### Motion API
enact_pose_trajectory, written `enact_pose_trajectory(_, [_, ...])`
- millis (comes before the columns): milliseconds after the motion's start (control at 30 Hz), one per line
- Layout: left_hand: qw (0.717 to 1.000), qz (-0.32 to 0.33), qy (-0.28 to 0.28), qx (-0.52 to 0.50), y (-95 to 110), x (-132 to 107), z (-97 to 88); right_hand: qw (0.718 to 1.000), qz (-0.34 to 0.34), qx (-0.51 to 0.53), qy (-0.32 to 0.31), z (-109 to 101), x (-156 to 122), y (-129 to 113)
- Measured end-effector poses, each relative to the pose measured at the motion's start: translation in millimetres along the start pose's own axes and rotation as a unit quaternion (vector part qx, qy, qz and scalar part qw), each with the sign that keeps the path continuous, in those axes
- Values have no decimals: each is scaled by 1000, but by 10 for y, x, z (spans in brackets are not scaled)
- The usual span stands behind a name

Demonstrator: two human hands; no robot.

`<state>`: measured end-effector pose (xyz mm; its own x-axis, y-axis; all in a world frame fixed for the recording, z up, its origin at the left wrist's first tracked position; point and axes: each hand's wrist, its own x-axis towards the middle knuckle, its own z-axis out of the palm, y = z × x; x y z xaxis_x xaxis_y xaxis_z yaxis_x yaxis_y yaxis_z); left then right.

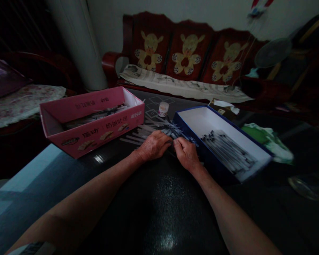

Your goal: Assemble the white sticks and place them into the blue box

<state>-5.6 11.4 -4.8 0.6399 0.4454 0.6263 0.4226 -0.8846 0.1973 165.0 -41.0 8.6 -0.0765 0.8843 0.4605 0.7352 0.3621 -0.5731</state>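
Dim light is settling over a living room, and a glossy dark table [162,216] is filling its near part. Just between the person's hands, above the table, a narrow dark strip [171,142] is showing only in part. The left hand [155,145] and the right hand [186,152] are bringing their fingertips almost together, both curled closed and seemingly pinching this strip; the exact hold is being hidden by the fingers.

Right behind the hands, loose grey strips [142,131] are lying fanned out and overlapping. To the right, a blue box with a white lining [244,136] is holding a row of dark-ended strips [227,148]; to the left, a pink cardboard box [117,124] with printed lettering is holding a jumbled heap [95,116].

Handling looks partway along: the blue box's row is already lying roughly parallel, while the loose strips are lying unordered. Which way pieces are passing between boxes, I cannot tell.

Farther out, a small patterned tub [163,109] is standing behind the strips, a green-and-white packet [268,140] is lying beyond the blue box, and a wooden sofa [113,65] with bear-patterned cushions [186,53] is lining the wall.
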Motion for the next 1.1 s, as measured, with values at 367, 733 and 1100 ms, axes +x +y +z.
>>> enact_pose_trajectory(367, [1000,13,15,3,17,11,-20,999,24,22,-7,6,0,-11])
enact_pose_trajectory(733, [1000,12,18,8,14,14,-33,1000,3,17,-1,-42,5,-53])
enact_pose_trajectory(1100, [996,42,69,23,22,43,-67,963,163,217,-12,32,22,-56])
